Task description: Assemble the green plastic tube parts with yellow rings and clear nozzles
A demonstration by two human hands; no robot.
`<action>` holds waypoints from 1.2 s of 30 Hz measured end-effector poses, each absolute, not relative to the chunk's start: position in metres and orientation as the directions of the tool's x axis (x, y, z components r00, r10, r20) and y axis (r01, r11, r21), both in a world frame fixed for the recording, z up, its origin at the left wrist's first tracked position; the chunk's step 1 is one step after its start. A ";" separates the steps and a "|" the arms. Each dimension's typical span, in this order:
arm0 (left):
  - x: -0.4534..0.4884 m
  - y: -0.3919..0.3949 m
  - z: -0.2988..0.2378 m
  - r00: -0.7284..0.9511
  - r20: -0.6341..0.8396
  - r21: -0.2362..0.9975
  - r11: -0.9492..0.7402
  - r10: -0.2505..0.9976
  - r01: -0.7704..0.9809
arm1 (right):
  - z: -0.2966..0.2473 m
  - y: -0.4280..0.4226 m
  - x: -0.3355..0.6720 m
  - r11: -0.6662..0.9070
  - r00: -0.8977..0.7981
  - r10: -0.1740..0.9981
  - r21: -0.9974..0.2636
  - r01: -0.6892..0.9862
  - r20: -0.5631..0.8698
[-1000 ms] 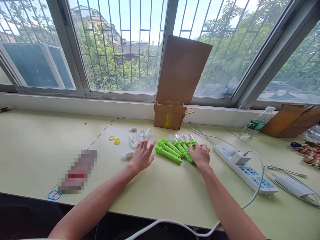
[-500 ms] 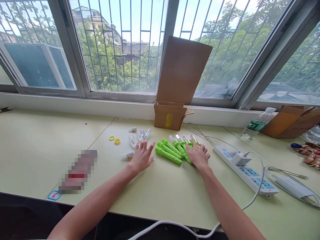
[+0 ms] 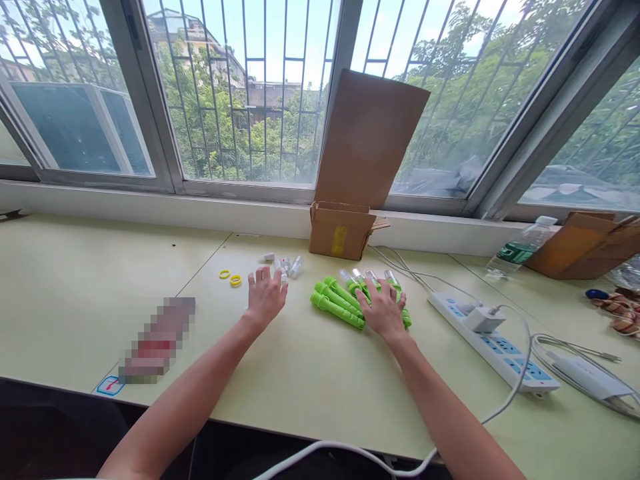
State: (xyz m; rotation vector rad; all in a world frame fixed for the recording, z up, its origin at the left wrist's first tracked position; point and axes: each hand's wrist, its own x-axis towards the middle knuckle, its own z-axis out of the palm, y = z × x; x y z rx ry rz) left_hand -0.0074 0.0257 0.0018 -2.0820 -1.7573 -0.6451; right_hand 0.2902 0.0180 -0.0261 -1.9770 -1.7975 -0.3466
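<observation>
Barred windows (image 3: 264, 80) back a pale green table (image 3: 280, 393) where a person's right hand (image 3: 385, 310), fingers spread, partly covers green tubes (image 3: 338, 311), and the left hand (image 3: 266, 297), also spread, clear caps (image 3: 296, 267) near yellow rings (image 3: 235, 285), though I cannot tell whether either grips.

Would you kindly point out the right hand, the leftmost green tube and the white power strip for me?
Right hand (image 3: 385, 313): head view, on the back of the hand.
Leftmost green tube (image 3: 338, 311): head view, mid-shaft.
White power strip (image 3: 494, 345): head view, on its socketed top face.
</observation>
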 end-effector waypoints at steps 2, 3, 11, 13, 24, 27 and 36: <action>-0.016 0.032 0.004 0.059 0.510 0.027 -0.084 0.858 0.996 | -0.026 0.017 0.288 -0.015 0.086 0.871 -0.148 0.989 0.484; -0.020 0.035 0.005 0.026 0.494 0.022 -0.042 0.869 0.999 | -0.026 0.016 0.286 0.006 0.068 0.868 -0.146 0.989 0.491; -0.059 0.059 0.001 -0.193 0.358 0.015 0.201 0.913 0.979 | -0.027 0.013 0.277 0.191 -0.120 0.860 -0.095 0.977 0.496; -0.065 0.063 -0.002 -0.224 0.305 0.017 0.230 0.926 0.973 | -0.028 0.013 0.275 0.219 -0.149 0.858 -0.089 0.972 0.491; -0.075 0.069 -0.007 -0.242 0.176 0.006 0.245 0.954 0.969 | -0.025 0.008 0.268 0.263 -0.188 0.894 -0.136 0.955 0.406; -0.075 0.068 -0.006 -0.238 0.192 0.008 0.241 0.952 0.971 | -0.025 0.007 0.267 0.254 -0.185 0.906 -0.141 0.957 0.381; -0.068 0.064 0.000 -0.196 0.402 0.049 0.192 0.894 0.980 | -0.027 0.010 0.269 0.210 -0.160 0.935 -0.130 0.969 0.317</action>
